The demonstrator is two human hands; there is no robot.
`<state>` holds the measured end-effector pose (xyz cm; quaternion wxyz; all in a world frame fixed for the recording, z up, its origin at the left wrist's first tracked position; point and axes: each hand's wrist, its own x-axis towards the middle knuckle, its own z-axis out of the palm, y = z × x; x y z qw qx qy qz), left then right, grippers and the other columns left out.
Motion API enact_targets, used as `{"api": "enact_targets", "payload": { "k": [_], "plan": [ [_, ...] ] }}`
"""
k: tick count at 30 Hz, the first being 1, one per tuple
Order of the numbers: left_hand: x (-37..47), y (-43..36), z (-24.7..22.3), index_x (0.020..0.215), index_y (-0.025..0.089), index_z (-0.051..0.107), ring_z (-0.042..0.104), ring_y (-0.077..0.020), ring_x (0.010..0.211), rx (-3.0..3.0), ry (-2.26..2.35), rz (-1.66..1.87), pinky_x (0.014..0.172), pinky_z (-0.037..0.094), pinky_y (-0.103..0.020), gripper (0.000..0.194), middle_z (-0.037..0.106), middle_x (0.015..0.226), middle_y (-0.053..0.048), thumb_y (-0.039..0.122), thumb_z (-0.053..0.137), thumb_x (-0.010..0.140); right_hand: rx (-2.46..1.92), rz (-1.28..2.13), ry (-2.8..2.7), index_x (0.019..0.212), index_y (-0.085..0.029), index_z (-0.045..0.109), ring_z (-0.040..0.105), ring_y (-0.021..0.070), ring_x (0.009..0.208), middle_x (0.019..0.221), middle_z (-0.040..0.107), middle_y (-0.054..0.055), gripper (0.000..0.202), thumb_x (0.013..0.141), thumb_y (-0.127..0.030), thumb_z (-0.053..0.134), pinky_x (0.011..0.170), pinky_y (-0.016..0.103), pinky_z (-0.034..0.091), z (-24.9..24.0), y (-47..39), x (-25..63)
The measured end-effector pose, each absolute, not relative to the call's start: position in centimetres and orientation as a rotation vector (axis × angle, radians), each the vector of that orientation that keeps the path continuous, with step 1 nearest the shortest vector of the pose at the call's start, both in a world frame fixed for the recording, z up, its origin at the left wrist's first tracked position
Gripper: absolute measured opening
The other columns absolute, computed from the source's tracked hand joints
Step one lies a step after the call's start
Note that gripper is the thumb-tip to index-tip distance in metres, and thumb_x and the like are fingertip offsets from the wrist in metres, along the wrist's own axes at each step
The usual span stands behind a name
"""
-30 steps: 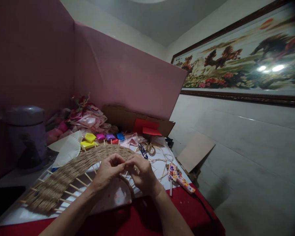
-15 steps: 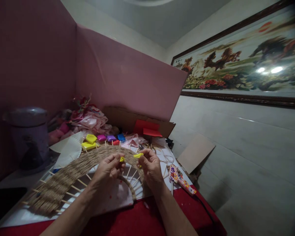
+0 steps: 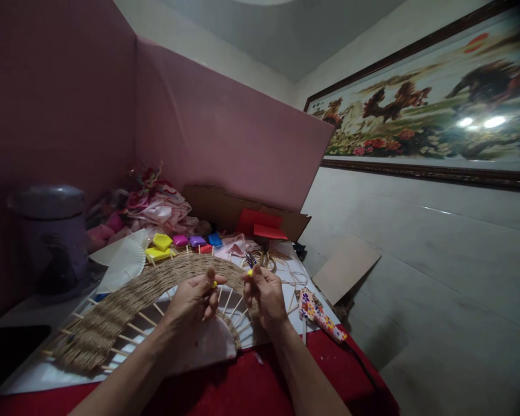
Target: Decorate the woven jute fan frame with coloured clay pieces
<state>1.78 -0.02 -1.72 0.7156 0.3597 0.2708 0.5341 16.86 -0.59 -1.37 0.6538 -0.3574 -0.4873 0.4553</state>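
My left hand (image 3: 195, 297) pinches a small yellow piece (image 3: 214, 284) between thumb and finger. A second yellow piece (image 3: 250, 273) is held in the closed fingers of my right hand (image 3: 265, 294). The hands are a short way apart, over a woven brown arch (image 3: 138, 294) with pale sticks poking out along its edges. A smaller woven arc (image 3: 230, 330) shows between my forearms, partly hidden by my left hand. Yellow packets (image 3: 159, 253) lie behind the big arch.
Magenta, purple and blue packets (image 3: 214, 239) sit behind the arch, near red paper (image 3: 268, 231). White fan-shaped pieces (image 3: 125, 260) and a purple container (image 3: 52, 242) stand left. A flower-patterned tool (image 3: 318, 316) with a black cord lies right, on the white sheet and red cloth (image 3: 329, 370).
The yellow piece in my right hand now shows as a small lump instead of a longer strip. Less yellow shows at my left fingertips. The view has shifted slightly.
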Motion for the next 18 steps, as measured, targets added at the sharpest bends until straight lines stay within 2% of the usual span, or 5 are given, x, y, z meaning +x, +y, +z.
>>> {"api": "enact_targets", "payload": {
  "k": [3, 7, 9, 14, 18],
  "plan": [
    [1.91, -0.02, -1.85, 0.076, 0.01, 0.067, 0.038, -0.0034, 0.03, 0.811, 0.576, 1.201, 0.032, 0.023, -0.015, 0.038, 0.049, 0.041, 0.004, 0.042, 0.077, 0.058, -0.764, 1.196, -1.037, 0.068, -0.013, 0.063, 0.038, 0.0045, 0.032, 0.045, 0.048, -0.004, 0.04, 0.071, -0.053, 0.066, 0.03, 0.017, 0.03, -1.28, -0.53, 16.96],
    [2.05, -0.15, -1.91, 0.094, 0.015, 0.068, 0.052, -0.0066, 0.046, 0.844, 0.55, 1.261, 0.044, 0.037, -0.017, 0.046, 0.065, 0.062, -0.001, 0.028, 0.082, 0.052, -0.642, 1.307, -1.029, 0.087, -0.015, 0.065, 0.055, 0.0083, 0.051, 0.064, 0.061, -0.001, 0.037, 0.059, -0.034, 0.081, 0.043, 0.017, 0.045, -0.88, -0.67, 16.93],
    [2.09, -0.29, -1.82, 0.092, 0.015, 0.069, 0.052, -0.0063, 0.046, 0.875, 0.589, 1.292, 0.044, 0.037, -0.017, 0.045, 0.066, 0.063, -0.002, 0.026, 0.083, 0.05, -0.631, 1.293, -1.051, 0.087, -0.015, 0.065, 0.057, 0.0092, 0.052, 0.066, 0.064, 0.0, 0.038, 0.059, -0.033, 0.081, 0.044, 0.017, 0.046, -0.89, -0.73, 16.93],
    [2.18, -0.54, -1.61, 0.07, 0.011, 0.065, 0.032, -0.0015, 0.03, 0.893, 0.634, 1.268, 0.032, 0.018, -0.014, 0.034, 0.048, 0.041, 0.006, 0.042, 0.075, 0.06, -0.648, 1.296, -1.102, 0.073, -0.012, 0.063, 0.039, 0.0046, 0.03, 0.043, 0.05, -0.005, 0.037, 0.075, -0.048, 0.065, 0.027, 0.015, 0.031, -1.3, -0.84, 16.86],
    [2.37, -0.59, -1.78, 0.081, 0.012, 0.067, 0.046, -0.0055, 0.039, 0.954, 0.617, 1.301, 0.035, 0.029, -0.015, 0.038, 0.064, 0.061, -0.003, 0.041, 0.076, 0.059, -0.629, 1.294, -1.106, 0.086, -0.014, 0.064, 0.056, 0.0086, 0.046, 0.06, 0.062, -0.001, 0.029, 0.069, -0.036, 0.074, 0.039, 0.017, 0.044, -1.2, -1.09, 16.61]
  ]
}}
